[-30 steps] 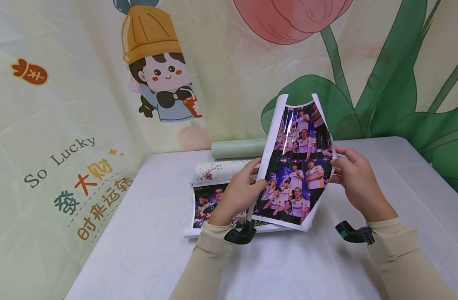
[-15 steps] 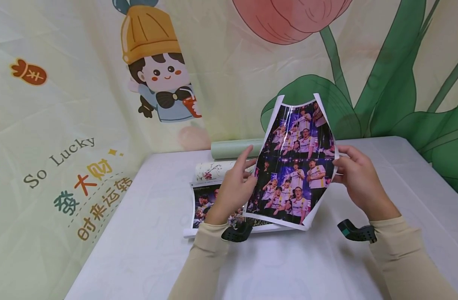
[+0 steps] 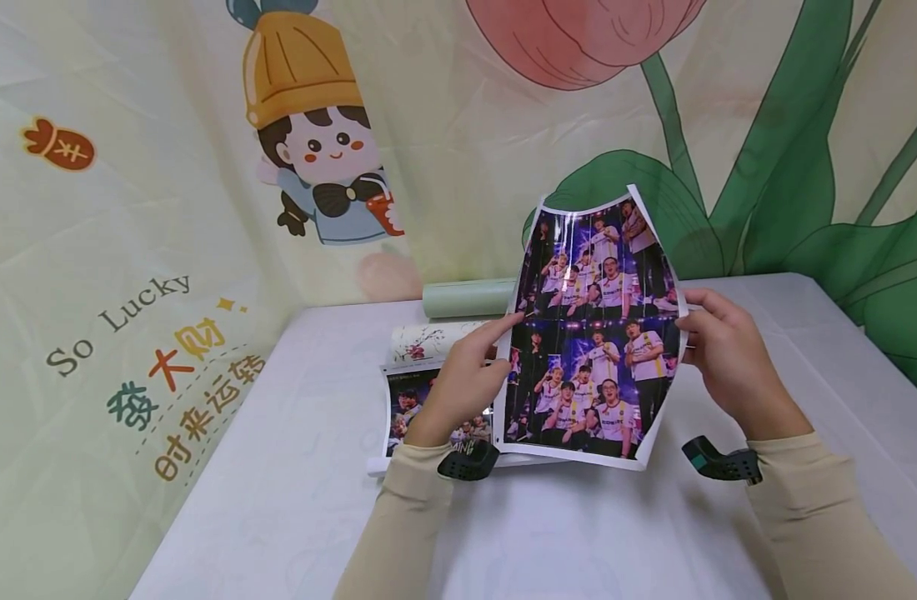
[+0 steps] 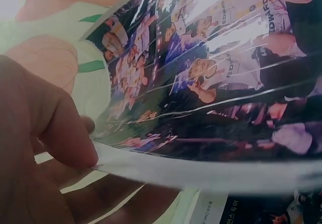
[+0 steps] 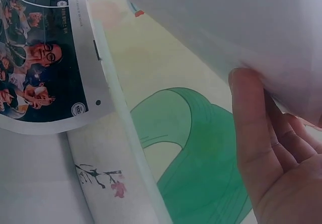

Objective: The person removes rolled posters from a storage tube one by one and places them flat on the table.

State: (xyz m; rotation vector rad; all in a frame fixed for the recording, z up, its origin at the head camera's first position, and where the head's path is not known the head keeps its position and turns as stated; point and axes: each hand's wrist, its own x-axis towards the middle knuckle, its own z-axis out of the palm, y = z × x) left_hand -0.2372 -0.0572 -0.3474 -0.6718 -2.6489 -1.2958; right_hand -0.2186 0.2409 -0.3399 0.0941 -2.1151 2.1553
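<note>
Held up over the table is a glossy photo poster (image 3: 586,358) printed with two rows of people in white shirts; its sheet bows. My left hand (image 3: 462,375) pinches the poster's left white border, and the left wrist view shows the thumb (image 4: 70,133) on the border with other fingers underneath. At the opposite edge, my right hand (image 3: 732,362) grips the poster, fingers partly hidden behind it. In the right wrist view, the blank white back (image 5: 241,32) of the sheet faces the camera. Partly covered below lies a second poster (image 3: 406,408), its ends curled.
Behind the second poster lies a white roll (image 3: 428,343) with a flowering branch print. Farther back, a pale green roll (image 3: 466,300) lies near the table's rear edge. A printed backdrop (image 3: 458,167) hangs behind the white table (image 3: 278,517).
The poster's curled left edge has unrolled, showing more of the print. My left index finger lifted away, then came back onto the edge. My right hand has shifted slightly right.
</note>
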